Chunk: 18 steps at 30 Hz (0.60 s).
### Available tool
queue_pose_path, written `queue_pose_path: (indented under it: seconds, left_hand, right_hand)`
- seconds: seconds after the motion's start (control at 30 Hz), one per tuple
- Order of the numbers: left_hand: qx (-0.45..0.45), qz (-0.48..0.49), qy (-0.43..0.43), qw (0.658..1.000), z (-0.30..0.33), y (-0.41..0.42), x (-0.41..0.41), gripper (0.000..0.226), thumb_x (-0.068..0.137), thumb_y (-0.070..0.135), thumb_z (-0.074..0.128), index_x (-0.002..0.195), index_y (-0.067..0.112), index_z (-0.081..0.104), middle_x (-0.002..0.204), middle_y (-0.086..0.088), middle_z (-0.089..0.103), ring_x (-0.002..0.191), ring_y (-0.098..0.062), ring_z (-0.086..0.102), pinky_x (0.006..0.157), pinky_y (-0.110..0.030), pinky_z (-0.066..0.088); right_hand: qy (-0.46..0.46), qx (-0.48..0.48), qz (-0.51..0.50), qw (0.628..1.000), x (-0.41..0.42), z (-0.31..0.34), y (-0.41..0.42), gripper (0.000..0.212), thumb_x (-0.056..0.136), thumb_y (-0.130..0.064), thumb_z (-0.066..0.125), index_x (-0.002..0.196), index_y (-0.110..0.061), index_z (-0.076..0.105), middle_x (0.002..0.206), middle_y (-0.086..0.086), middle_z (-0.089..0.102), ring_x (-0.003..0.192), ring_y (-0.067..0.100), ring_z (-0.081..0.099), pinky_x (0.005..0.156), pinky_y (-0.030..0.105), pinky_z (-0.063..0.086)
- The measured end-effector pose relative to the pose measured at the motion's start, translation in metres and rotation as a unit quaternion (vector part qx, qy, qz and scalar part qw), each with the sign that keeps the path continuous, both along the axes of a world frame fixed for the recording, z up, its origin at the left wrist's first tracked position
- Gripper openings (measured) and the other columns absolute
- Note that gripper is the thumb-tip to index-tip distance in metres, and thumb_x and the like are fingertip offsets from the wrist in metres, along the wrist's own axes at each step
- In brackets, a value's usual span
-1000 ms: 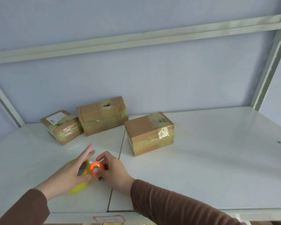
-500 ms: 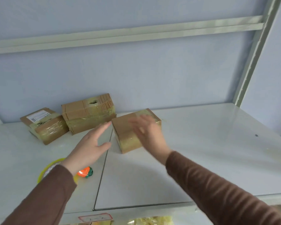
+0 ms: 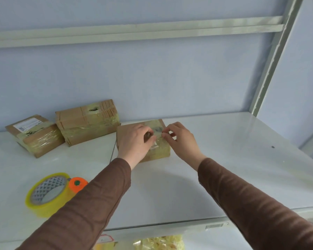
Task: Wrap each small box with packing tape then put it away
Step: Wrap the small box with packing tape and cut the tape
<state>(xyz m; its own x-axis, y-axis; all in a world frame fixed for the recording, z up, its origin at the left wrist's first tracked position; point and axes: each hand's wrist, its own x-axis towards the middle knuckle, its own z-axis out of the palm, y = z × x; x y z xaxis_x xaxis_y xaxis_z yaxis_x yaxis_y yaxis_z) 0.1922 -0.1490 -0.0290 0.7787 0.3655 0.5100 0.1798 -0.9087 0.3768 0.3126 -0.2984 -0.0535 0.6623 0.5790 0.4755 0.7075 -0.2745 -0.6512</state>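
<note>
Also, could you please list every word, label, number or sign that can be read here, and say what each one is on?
No text here can be read.
White shipping label on the leftmost box: printed lines, too small and blurred.
Barcode sticker on the shelf's front edge: bars only, digits unreadable.
Red-bordered tag below that edge: faint marks, unreadable.
Tape roll: a triangle pattern inside, no words.
</note>
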Motion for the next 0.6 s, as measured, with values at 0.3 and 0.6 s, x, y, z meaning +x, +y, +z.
queue_pose_path:
  seconds: [0.3, 0.6]
  left_hand:
    - [0.088, -0.018, -0.012, 0.996, -0.017, 0.006, -0.002, 0.019, 0.093, 0.038, 0.068, 0.105, 0.023, 0.07, 0.098, 0.008, 0.064, 0.096, -0.016, 0.055, 0.07, -0.035, 0.049]
    - [0.188, 0.037, 0.052, 0.98, -0.03, -0.002, -0.003, 0.047, 0.076, 0.042, 0.077, 0.115, 0.025, 0.057, 0.112, 0.007, 0.058, 0.102, -0.021, 0.053, 0.072, -0.035, 0.049]
  right_hand:
    - [-0.097, -0.014, -0.012, 0.995, -0.005, -0.012, 0.003, 0.027, 0.092, -0.041, 0.071, 0.105, -0.019, 0.06, 0.105, -0.008, 0.052, 0.083, 0.012, 0.049, 0.067, 0.033, 0.046]
    - [-0.149, -0.088, -0.044, 0.984, -0.015, -0.031, 0.004, 0.055, 0.078, -0.039, 0.078, 0.121, -0.021, 0.049, 0.127, -0.008, 0.044, 0.1, 0.017, 0.056, 0.053, 0.032, 0.047]
